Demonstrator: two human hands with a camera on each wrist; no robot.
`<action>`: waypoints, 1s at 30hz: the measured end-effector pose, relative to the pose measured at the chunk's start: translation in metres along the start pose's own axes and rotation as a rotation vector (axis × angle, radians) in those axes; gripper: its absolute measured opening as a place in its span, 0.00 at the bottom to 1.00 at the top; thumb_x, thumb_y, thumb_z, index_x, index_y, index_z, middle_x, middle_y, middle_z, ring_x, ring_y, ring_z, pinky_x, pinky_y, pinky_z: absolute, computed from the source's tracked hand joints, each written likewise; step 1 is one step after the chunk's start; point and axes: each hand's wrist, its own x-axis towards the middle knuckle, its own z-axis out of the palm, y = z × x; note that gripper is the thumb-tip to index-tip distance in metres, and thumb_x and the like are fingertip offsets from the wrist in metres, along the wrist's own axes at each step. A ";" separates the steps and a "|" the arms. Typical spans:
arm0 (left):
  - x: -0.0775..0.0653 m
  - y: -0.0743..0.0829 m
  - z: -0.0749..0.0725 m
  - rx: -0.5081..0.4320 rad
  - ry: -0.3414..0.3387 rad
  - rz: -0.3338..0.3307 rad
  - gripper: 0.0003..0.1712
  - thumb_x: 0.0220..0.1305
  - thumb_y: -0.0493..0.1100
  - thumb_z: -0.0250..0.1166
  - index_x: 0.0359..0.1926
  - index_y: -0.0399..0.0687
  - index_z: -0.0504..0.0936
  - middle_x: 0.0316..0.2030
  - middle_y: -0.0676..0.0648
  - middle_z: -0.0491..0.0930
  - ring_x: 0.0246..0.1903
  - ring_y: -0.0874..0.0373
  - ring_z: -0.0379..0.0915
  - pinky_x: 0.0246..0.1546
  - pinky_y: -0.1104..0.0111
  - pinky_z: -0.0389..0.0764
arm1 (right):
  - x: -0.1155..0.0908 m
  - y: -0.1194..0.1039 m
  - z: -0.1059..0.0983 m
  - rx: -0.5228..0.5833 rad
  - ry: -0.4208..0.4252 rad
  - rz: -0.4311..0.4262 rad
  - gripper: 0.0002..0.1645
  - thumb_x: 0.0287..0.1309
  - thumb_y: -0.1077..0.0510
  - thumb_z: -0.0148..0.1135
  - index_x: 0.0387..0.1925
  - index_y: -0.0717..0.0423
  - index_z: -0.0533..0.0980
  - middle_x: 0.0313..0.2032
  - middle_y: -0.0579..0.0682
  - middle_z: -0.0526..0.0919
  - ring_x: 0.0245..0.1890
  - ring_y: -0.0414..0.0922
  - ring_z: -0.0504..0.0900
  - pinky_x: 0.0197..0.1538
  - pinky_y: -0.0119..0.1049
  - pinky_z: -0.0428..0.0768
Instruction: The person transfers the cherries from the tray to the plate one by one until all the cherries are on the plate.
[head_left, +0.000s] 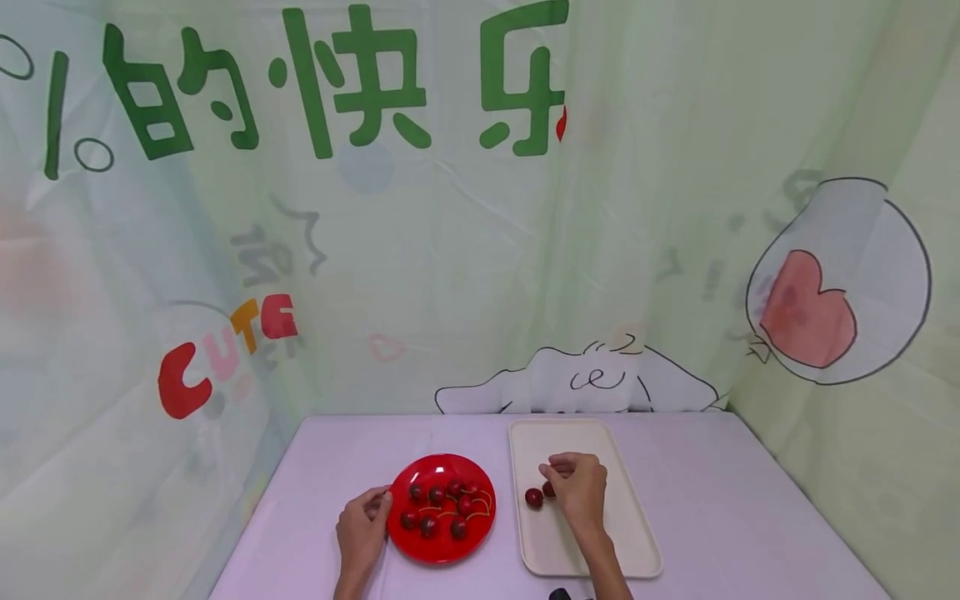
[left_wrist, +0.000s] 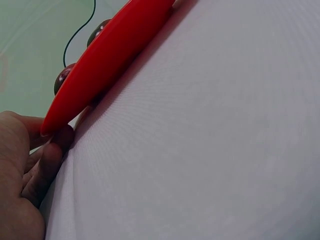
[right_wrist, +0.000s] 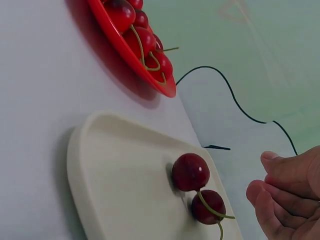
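A red plate [head_left: 438,552] holds several dark red cherries [head_left: 428,525], some with green stems. My left hand [head_left: 362,533] grips its left rim, the thumb and fingers on either side of the edge in the left wrist view. To the right lies a cream tray [head_left: 626,546] with two cherries showing, one cherry [right_wrist: 190,172] beside another cherry [right_wrist: 208,207] with stems on them. Above the tray is my right hand [head_left: 581,492], its fingers loosely bent next to these cherries. In the right wrist view nothing shows between thumb and fingers, which stand apart from the fruit.
A pale lilac cloth [head_left: 697,500] covers the table. Behind it and at both sides hangs a light green printed curtain [head_left: 480,250]. At the bottom edge of the head view a small black object [head_left: 559,594] shows near the right forearm.
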 end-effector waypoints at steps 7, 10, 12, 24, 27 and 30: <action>-0.002 0.005 -0.002 0.005 -0.002 -0.002 0.14 0.78 0.40 0.67 0.58 0.41 0.91 0.38 0.44 0.92 0.25 0.59 0.76 0.25 0.74 0.74 | 0.004 0.014 -0.009 -0.041 0.069 -0.001 0.10 0.55 0.68 0.80 0.38 0.70 0.90 0.32 0.64 0.93 0.32 0.55 0.95 0.32 0.26 0.82; -0.002 0.006 -0.002 0.005 0.000 -0.004 0.14 0.78 0.41 0.68 0.57 0.41 0.91 0.38 0.44 0.92 0.25 0.59 0.76 0.26 0.73 0.74 | 0.005 0.021 -0.012 -0.054 0.085 0.003 0.10 0.55 0.68 0.80 0.39 0.71 0.89 0.33 0.65 0.93 0.32 0.56 0.94 0.31 0.25 0.81; -0.002 0.005 -0.002 0.009 0.003 -0.005 0.14 0.78 0.41 0.68 0.57 0.41 0.91 0.38 0.45 0.92 0.26 0.60 0.76 0.27 0.73 0.74 | 0.004 0.024 -0.016 -0.067 0.090 0.003 0.09 0.56 0.68 0.79 0.39 0.71 0.89 0.34 0.65 0.93 0.32 0.56 0.94 0.31 0.26 0.82; -0.001 0.001 -0.002 0.030 0.005 -0.005 0.14 0.77 0.42 0.68 0.57 0.42 0.91 0.40 0.44 0.93 0.27 0.60 0.77 0.29 0.73 0.74 | -0.003 0.039 -0.028 -0.159 0.072 0.047 0.11 0.53 0.69 0.80 0.40 0.67 0.90 0.34 0.61 0.94 0.32 0.53 0.94 0.47 0.50 0.85; -0.001 0.003 -0.003 0.030 0.000 -0.003 0.14 0.78 0.41 0.68 0.57 0.41 0.91 0.39 0.43 0.93 0.26 0.59 0.76 0.28 0.73 0.73 | -0.005 0.040 -0.031 -0.149 0.046 0.066 0.13 0.50 0.70 0.81 0.40 0.68 0.90 0.34 0.62 0.94 0.30 0.51 0.93 0.43 0.45 0.85; -0.002 0.006 -0.003 0.028 -0.004 -0.011 0.15 0.78 0.41 0.68 0.58 0.40 0.91 0.39 0.43 0.93 0.26 0.59 0.76 0.26 0.73 0.74 | -0.006 0.045 -0.033 -0.138 0.016 0.084 0.15 0.46 0.70 0.82 0.40 0.69 0.90 0.33 0.62 0.94 0.29 0.48 0.92 0.40 0.39 0.84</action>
